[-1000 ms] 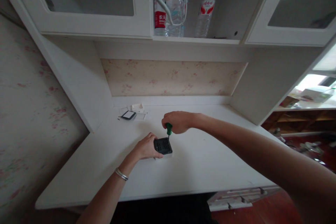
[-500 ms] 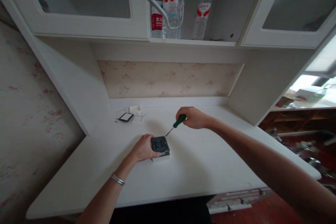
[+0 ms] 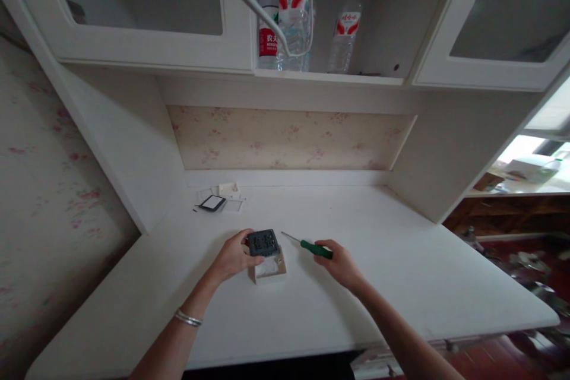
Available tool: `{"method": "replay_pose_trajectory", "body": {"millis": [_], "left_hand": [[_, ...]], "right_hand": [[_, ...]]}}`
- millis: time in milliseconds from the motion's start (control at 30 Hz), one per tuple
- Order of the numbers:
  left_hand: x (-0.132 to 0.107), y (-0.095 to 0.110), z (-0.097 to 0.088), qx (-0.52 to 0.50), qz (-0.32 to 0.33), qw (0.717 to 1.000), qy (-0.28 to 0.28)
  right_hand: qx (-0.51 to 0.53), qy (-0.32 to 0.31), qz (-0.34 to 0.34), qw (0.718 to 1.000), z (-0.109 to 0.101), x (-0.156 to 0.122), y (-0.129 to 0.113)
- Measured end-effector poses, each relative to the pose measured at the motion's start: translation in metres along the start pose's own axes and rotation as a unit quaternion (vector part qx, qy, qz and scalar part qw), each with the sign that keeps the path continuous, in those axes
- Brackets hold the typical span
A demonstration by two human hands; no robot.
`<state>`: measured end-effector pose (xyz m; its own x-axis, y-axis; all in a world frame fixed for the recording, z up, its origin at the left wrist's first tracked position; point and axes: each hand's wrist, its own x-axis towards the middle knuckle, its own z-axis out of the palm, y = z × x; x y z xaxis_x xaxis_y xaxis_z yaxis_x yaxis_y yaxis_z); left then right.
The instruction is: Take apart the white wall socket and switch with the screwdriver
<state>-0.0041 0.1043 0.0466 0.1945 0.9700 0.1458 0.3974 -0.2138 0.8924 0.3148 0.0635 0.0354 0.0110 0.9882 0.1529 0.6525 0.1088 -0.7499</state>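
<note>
My left hand (image 3: pixel 234 256) grips the left side of a dark square switch module (image 3: pixel 263 243), which is tilted up off a white square plate (image 3: pixel 269 267) on the white desk (image 3: pixel 312 309). My right hand (image 3: pixel 342 262) lies low on the desk to the right, fingers closed round the green handle of a screwdriver (image 3: pixel 307 244). The screwdriver lies nearly flat, its metal tip pointing left toward the module without touching it. A metal bracelet (image 3: pixel 187 319) is on my left wrist.
A small black-framed part (image 3: pixel 212 203) and white plates (image 3: pixel 229 190) lie at the desk's back left. Water bottles (image 3: pixel 294 9) stand on the open shelf above, between glass-door cabinets. A white tube (image 3: pixel 249 3) hangs in front. Floral wallpaper backs the alcove; a cluttered shelf (image 3: pixel 525 172) sits far right.
My right hand took the screwdriver off the module and lowered it flat onto the desk on the right. My left hand lifted the dark module off the white plate.
</note>
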Motion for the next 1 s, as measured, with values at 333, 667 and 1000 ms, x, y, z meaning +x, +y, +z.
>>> {"method": "replay_pose_trajectory", "body": {"millis": [333, 667, 1000], "left_hand": [[0.007, 0.007, 0.010, -0.172, -0.075, 0.982, -0.013], [0.021, 0.007, 0.025, -0.229, -0.081, 0.970, -0.017], [0.026, -0.009, 0.022, -0.255, -0.087, 0.962, 0.039]], "right_hand": [[-0.030, -0.085, -0.092, 0.992, 0.020, -0.022, -0.024], [0.303, -0.014, 0.114, 0.946, 0.050, 0.051, -0.053], [0.436, -0.100, 0.105, 0.888, 0.080, 0.074, -0.085]]}}
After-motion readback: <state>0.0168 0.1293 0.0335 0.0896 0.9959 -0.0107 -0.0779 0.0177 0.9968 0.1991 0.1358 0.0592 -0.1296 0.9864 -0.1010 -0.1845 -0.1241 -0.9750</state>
